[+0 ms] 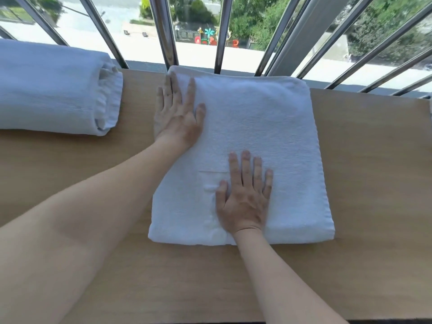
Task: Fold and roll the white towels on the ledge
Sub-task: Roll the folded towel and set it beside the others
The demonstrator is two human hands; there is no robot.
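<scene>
As left hand (pixel 177 113) and right hand (pixel 245 199) press, ribbed square towel (pixel 268 118)

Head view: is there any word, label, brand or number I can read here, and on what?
None readable.
Folded towel: a stitched rectangular patch beside the right hand, no lettering visible.
Rolled towel: no tag or print shows.
Street beyond the bars: colourful shapes, too small and blurred to read.

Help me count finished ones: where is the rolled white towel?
Head view: the rolled white towel lies far left on the tan wooden ledge, near the metal railing bars, apart from the folded white towel.
</scene>
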